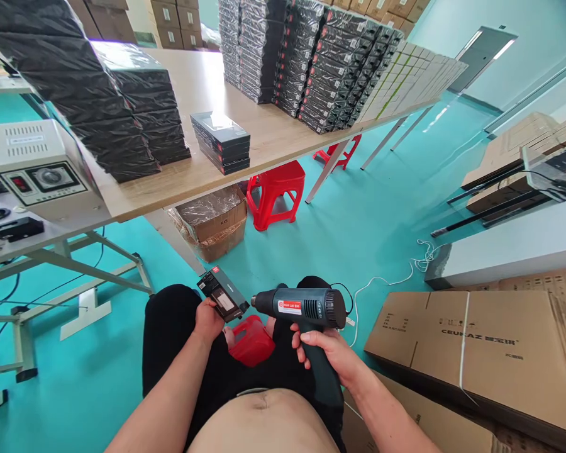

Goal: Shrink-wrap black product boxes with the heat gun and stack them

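My left hand (209, 321) grips a small black product box (224, 293) by its near side, tilted above my lap. The box has a red corner mark and a pale printed panel. In my right hand (327, 349) is a dark heat gun (306, 307) with a red and white label, my fingers wrapped round its handle. Its nozzle points left at the lower right end of the box, with a small gap between them. Whether the gun is running cannot be seen.
Ahead, a wooden table (198, 82) bears a short stack of boxes (221, 141) and tall film-wrapped stacks (141, 100). A control unit (40, 170) stands left. Below are an open carton (212, 220) and a red stool (276, 192). Large cartons (471, 352) lie right; a white cord (382, 280) crosses the floor.
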The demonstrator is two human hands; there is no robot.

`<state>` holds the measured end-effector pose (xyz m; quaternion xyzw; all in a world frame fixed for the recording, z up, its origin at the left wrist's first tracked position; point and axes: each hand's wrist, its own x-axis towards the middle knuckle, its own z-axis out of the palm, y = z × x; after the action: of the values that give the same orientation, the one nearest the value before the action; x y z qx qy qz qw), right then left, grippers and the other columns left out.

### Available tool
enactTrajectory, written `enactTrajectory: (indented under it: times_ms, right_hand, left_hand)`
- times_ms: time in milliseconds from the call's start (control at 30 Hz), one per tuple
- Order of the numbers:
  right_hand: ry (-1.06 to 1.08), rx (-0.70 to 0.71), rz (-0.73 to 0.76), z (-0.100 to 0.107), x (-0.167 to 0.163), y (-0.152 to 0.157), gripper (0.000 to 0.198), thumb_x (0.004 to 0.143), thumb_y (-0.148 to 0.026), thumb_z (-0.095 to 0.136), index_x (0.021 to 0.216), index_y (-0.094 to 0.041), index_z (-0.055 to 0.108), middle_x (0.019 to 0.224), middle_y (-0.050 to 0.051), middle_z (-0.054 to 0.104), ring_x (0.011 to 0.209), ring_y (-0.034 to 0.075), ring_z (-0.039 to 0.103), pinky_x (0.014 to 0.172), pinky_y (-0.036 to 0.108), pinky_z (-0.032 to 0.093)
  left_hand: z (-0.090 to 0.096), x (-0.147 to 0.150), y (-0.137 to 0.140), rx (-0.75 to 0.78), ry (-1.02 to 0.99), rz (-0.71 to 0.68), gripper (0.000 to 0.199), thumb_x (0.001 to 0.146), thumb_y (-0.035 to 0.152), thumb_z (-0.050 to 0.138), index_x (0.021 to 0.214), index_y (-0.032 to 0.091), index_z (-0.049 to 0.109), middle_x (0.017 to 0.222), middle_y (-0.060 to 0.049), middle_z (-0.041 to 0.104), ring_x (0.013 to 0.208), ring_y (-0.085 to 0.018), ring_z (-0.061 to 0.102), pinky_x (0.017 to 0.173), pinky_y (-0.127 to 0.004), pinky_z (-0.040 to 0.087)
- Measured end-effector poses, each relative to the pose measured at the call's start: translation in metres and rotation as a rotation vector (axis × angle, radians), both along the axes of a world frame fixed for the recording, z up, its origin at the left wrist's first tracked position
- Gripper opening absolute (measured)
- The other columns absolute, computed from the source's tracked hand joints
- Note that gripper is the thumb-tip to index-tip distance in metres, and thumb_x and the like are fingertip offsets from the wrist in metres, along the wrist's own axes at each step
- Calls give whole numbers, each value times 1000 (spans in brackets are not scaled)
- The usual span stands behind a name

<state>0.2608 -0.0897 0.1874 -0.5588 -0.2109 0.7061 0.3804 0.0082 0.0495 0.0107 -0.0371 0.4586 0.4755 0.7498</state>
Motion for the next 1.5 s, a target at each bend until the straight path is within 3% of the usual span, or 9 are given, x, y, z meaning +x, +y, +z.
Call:
enactTrajectory:
  times_ms: [167,333,467,600,733,867,1200,1500]
  right_hand:
    - [29,11,127,-1,-2,-8,32,74,-28,63,102,-13,65,82,7,66,60,15,60,51,26,46]
    - [-58,45,39,-6,-6,-13,32,76,-30,63,104,-15,64,84,5,65,61,14,59,55,27,47]
    - [-3,66,151,-7,-5,-17,30,74,-29,64,101,-14,65,84,6,65,62,16,60,53,28,46]
    - [-62,67,78,-7,-6,-18,30,75,-30,64,102,-16,65,83,5,65,61,14,59,54,28,47]
    - [39,12,170,-5,-7,-20,32,74,-28,64,103,-14,65,83,7,66,61,15,60,52,27,46]
    - [-2,-14,15,-1,-3,-17,30,76,-28,61,103,-14,65,82,6,65,60,14,59,52,26,47]
    - [137,-20,-156,4,8,1,29,79,-28,57,101,-13,65,83,7,65,64,14,60,51,23,46]
    - [113,14,-158,10,9,13,29,80,-27,57,104,-12,65,85,8,66,66,15,61,53,23,48]
  left_hand:
    - [-2,0,1,-16,-15,21,31,50,17,46,79,16,59,68,-6,65,60,-24,64,67,-44,54]
    - [-1,1,0,-23,-16,14,34,52,19,46,83,15,60,70,-7,66,63,-26,64,70,-48,53]
    - [2,2,0,-43,7,35,33,53,20,46,83,15,59,69,-7,65,63,-27,64,70,-49,52]
    - [3,3,0,-59,1,30,37,53,20,46,87,15,60,71,-8,65,65,-28,65,70,-49,52]
    - [0,4,0,-53,22,19,36,52,20,46,85,15,60,69,-7,64,64,-27,64,68,-46,53]
    - [1,3,0,-38,32,25,33,53,21,45,82,15,59,69,-7,64,61,-26,64,66,-45,54]
    - [-6,11,-9,-127,57,-349,18,55,20,48,71,16,56,58,-8,61,50,-25,60,50,-40,52]
    - [-2,11,-15,-95,102,-456,10,57,20,50,64,17,56,55,-9,62,49,-25,60,45,-35,49]
